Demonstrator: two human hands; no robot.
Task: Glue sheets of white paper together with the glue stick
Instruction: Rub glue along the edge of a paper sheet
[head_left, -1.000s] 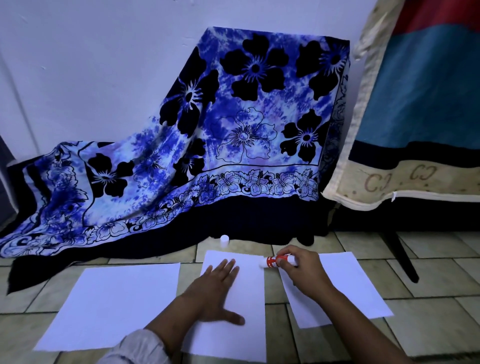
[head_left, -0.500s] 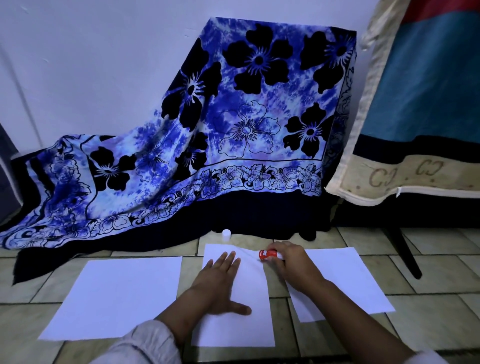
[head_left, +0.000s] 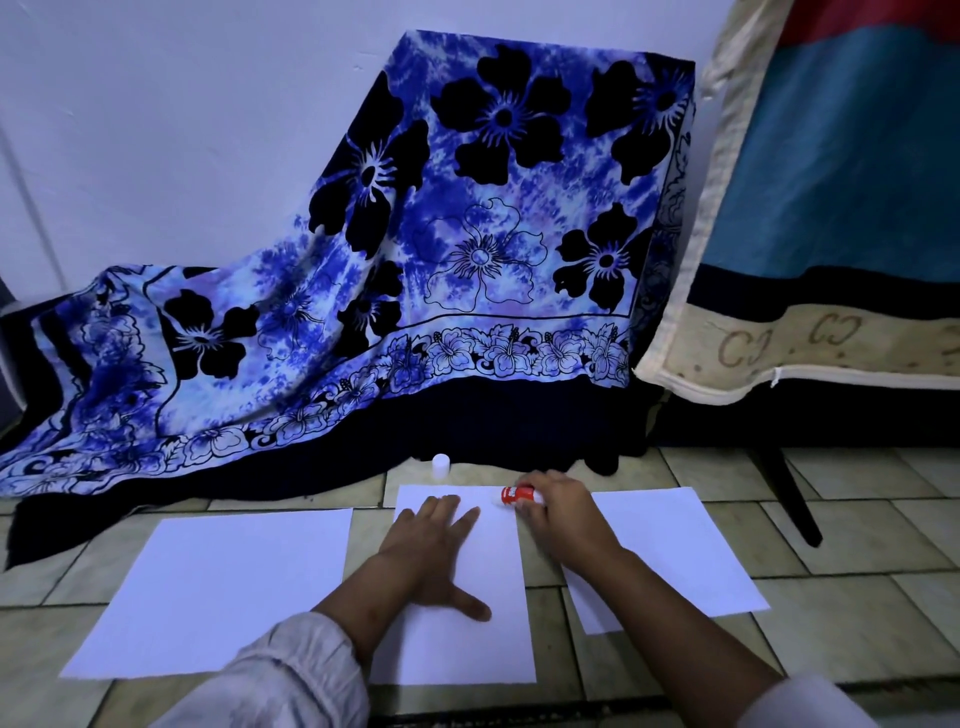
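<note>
Three white paper sheets lie on the tiled floor: a left sheet (head_left: 218, 592), a middle sheet (head_left: 467, 649) and a right sheet (head_left: 670, 545). My left hand (head_left: 431, 556) presses flat on the middle sheet, fingers spread. My right hand (head_left: 561, 514) grips a red glue stick (head_left: 514, 494) lying nearly sideways, its white tip touching the middle sheet near its top right corner. The stick's white cap (head_left: 440, 464) stands on the floor just beyond the middle sheet.
A blue floral cloth (head_left: 415, 260) drapes over something against the white wall behind the sheets. A cream and blue fabric (head_left: 831, 208) hangs at the right, with a dark leg (head_left: 789, 499) reaching the floor beside the right sheet.
My right hand has carried the glue stick leftward and up along the middle sheet's top right area. My left hand stays pressed on the sheet. The camera has tilted a little.
</note>
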